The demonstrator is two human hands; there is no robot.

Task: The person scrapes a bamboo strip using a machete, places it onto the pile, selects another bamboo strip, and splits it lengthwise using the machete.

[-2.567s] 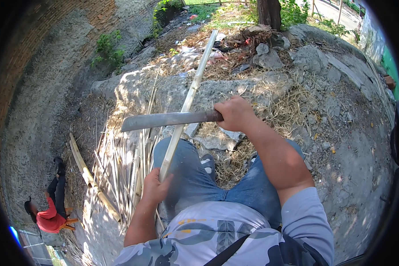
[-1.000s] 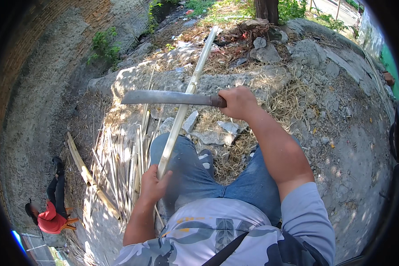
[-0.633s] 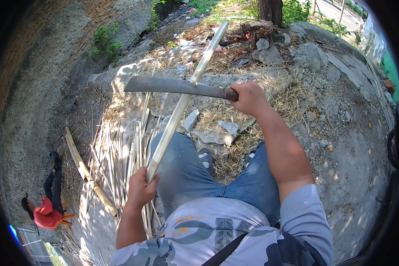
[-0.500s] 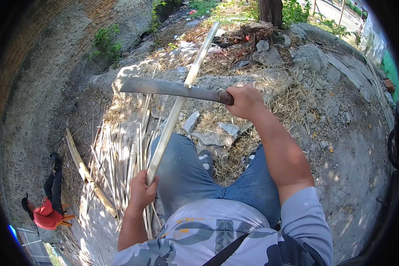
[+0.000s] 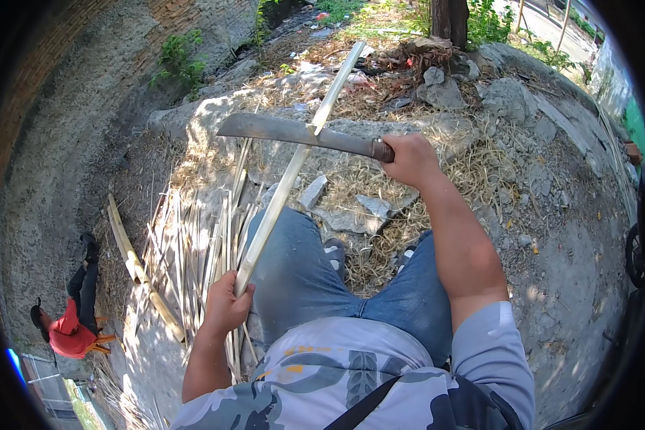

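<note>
My left hand (image 5: 228, 301) is closed around the lower end of a long pale bamboo strip (image 5: 279, 201), which slants up and away to the right. In my right hand (image 5: 411, 159) is the dark handle of a machete (image 5: 272, 132). Its long grey blade points left and crosses over the strip above the middle, touching it there. Whether the edge has sunk into the bamboo I cannot tell. The strip's far part (image 5: 339, 82) shows beyond the blade.
Many thin split strips (image 5: 193, 251) lie on the ground left of my knee, beside a thicker bamboo pole (image 5: 147, 283). Curly shavings (image 5: 473, 172) and broken stones (image 5: 373, 206) lie ahead. A person in red (image 5: 73, 333) sits at far left. A tree trunk (image 5: 449, 21) stands ahead.
The machete has shifted right and is tilted more, its handle end lower. The strip has turned slightly, its far end a little further right. My left hand keeps its grip.
</note>
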